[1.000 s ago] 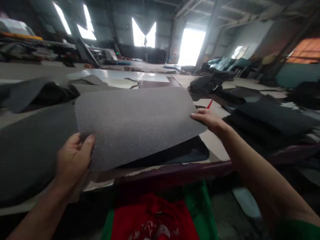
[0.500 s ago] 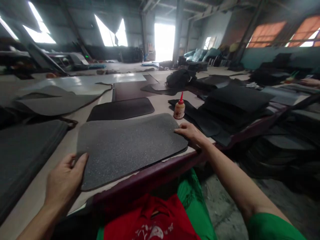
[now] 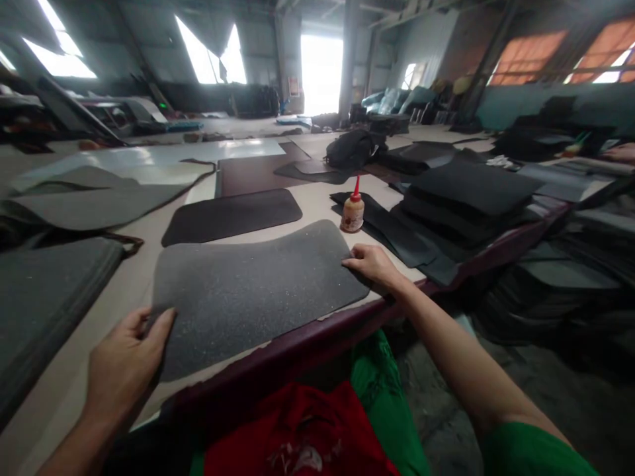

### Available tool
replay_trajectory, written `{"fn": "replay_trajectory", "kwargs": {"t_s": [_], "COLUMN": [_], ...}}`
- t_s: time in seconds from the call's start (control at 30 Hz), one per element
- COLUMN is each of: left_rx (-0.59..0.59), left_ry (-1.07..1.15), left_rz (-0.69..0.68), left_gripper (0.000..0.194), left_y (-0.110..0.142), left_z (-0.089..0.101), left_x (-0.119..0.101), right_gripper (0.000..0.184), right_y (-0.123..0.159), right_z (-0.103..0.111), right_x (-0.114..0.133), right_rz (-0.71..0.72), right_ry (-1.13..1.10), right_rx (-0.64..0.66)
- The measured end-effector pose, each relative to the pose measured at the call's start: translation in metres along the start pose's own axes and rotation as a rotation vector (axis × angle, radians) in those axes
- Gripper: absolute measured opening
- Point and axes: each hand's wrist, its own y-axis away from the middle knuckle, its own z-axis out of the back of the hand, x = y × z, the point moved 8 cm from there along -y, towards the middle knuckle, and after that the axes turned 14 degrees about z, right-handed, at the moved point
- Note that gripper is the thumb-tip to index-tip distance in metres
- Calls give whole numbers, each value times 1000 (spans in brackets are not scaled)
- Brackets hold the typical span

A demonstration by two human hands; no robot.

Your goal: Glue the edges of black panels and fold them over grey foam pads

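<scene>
A dark grey mat (image 3: 253, 301) with rounded corners and pale specks spans the space between my hands. My left hand (image 3: 126, 360) grips its left edge, thumb on top and fingers curled at the side, partly hidden. At the right edge, my right hand (image 3: 372, 266) pinches the mat between thumb and bent fingers. Beyond it lies a smaller black mat (image 3: 233, 215) with rounded corners. A stained glue bottle (image 3: 352, 215) with a red pointed nozzle stands upright just past my right hand.
A stack of grey sheets (image 3: 54, 291) lies at the left. Black sheets (image 3: 469, 192) are piled at the right, with loose black pieces (image 3: 397, 231) beside the bottle. A dark bag-like bundle (image 3: 350, 149) sits farther back. The table's maroon edge (image 3: 297, 337) runs before me.
The mat's far edge now dips more in the middle, and its right end lies against the tabletop side without the second edge showing below. Both hands keep their grip.
</scene>
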Motion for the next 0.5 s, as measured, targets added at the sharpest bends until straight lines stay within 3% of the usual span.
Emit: {"fn": "replay_trajectory", "kwargs": {"t_s": [0.27,0.5], "left_rx": [-28,-22], "left_ry": [-10,176], "left_rz": [-41,-78], "left_gripper": [55,49], "left_y": [-5,-4], "left_z": [-6,-6], "left_x": [5,5], "right_gripper": [29,32], "right_y": [7,10], "right_z": [2,4], "right_x": [3,9], "right_rz": [7,-19], "right_ry": [5,36], "right_rx": [-41,-22]}}
